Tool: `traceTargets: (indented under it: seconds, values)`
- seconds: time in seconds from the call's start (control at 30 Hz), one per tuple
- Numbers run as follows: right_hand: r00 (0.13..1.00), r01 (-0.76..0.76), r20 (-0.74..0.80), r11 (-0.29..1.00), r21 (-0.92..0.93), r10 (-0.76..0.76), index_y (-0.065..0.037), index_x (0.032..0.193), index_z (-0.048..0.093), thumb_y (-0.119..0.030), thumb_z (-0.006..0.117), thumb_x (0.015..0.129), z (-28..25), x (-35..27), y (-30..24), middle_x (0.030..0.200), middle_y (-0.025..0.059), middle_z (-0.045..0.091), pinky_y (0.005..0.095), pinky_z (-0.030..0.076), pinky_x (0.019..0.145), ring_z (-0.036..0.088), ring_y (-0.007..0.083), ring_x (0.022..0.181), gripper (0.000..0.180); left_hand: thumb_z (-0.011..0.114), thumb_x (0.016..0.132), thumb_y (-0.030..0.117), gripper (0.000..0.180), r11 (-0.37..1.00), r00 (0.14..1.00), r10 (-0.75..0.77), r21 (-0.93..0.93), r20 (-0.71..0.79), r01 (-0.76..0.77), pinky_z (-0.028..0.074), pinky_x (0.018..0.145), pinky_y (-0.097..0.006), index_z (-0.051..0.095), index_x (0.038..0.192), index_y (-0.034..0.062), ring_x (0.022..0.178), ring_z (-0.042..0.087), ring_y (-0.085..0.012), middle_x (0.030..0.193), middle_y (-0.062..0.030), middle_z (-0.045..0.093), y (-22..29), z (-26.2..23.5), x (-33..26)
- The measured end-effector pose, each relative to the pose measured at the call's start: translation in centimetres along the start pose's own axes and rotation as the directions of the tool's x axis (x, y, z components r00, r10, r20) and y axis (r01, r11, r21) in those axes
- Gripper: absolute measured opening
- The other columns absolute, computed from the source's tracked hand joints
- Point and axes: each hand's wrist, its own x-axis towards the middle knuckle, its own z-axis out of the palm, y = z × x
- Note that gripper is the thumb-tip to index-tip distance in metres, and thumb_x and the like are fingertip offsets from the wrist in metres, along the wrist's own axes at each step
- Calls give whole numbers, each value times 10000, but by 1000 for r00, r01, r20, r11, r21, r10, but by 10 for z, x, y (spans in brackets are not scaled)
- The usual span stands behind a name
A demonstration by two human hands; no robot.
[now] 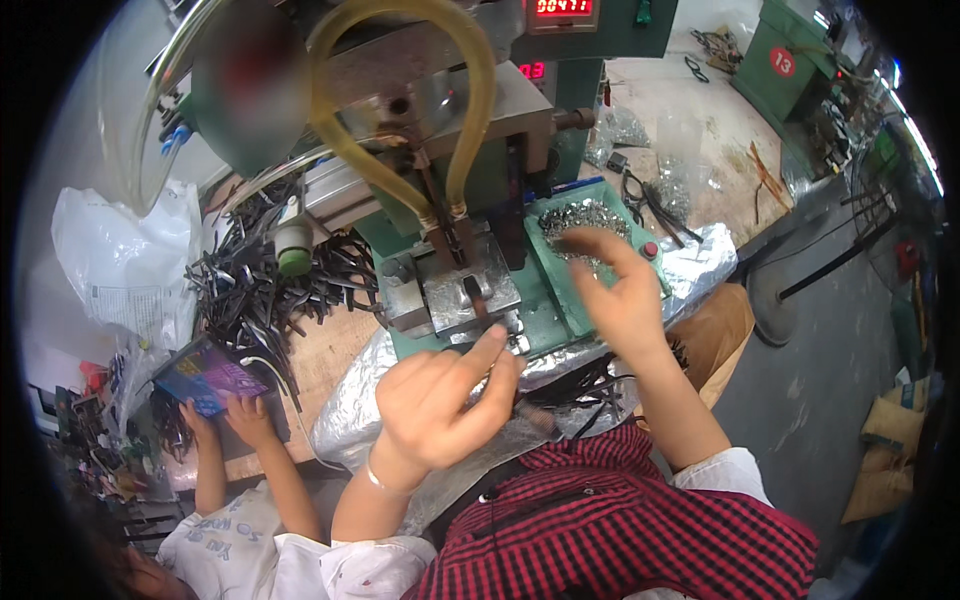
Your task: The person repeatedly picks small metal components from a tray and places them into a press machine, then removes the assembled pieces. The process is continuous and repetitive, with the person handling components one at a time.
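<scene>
Apparently the work in hand is at the loading stage: the left hand point(435, 410) reaches up to the metal die block point(450, 308) of the green machine point(405, 235), its forefinger just beside a narrow brown piece point(481, 308) lying in the block's slot, though I cannot tell whether thumb and finger grip anything. Meanwhile the right hand point(628, 300) is over the green tray point(572, 305), thumb and forefinger parted with nothing visible between them, near a heap of small metal parts point(590, 212). As I judge it, the next move calls for a fine pinch on a single part and for fingertips kept clear of the tooling above the block. Around the machine, silver foil sheeting point(355, 405) covers part of the wooden tabletop point(335, 350), and a pile of dark strips point(265, 275) spreads to the left beside a white plastic bag point(125, 240). Lower left, another person's hands point(250, 420) touch a colourful flat panel point(215, 375). Off to the right are a second green machine point(785, 50), a grey floor point(815, 320) and brown sacks point(885, 450).
</scene>
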Motion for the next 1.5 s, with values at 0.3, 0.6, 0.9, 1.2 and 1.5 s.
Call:
traceTargets:
  seconds: [0.3,0.6,0.9,1.2,1.5]
  values:
    - [963,73,-256,995,-70,-89,0,1206,661,-19,637,930,-35,16,61,1117,90,719,302,509,899,669,165,977,278,876,737,88,233,998,998,59,-14,-31,-60,343,443,-235,674,851,118,523,525,-89,966,-123,763,-6,17,-11]
    - [1000,21,18,840,-542,-13,-100,912,747,-121,795,778,-38,-13,58,894,110,615,443,502,844,616,338,949,144,874,745,86,230,1000,998,20,-13,-55,-21,368,443,-233,694,887,97,519,545,-99,954,-122,765,-3,20,-12]
    - [969,213,43,728,-652,-245,-34,878,668,-43,714,826,-23,-15,63,907,129,662,467,502,800,631,365,903,70,817,742,-10,301,953,946,-290,50,-147,300,507,578,-276,745,1032,28,639,647,-199,1046,-137,775,21,-11,-71]
    - [942,246,-118,886,-393,-314,-43,988,743,-13,688,866,-9,4,50,959,138,707,436,512,835,664,354,932,137,662,835,33,271,680,727,-662,553,180,482,530,850,-423,762,1080,88,957,653,-350,1045,-154,714,-151,6,-112]
    - [940,52,-275,883,-466,-200,-17,972,740,-12,710,862,-62,-43,58,913,113,722,370,516,784,679,261,856,114,695,813,140,206,778,748,-555,547,365,310,519,816,-441,728,977,21,920,638,-348,1036,-160,692,-154,-16,-160]
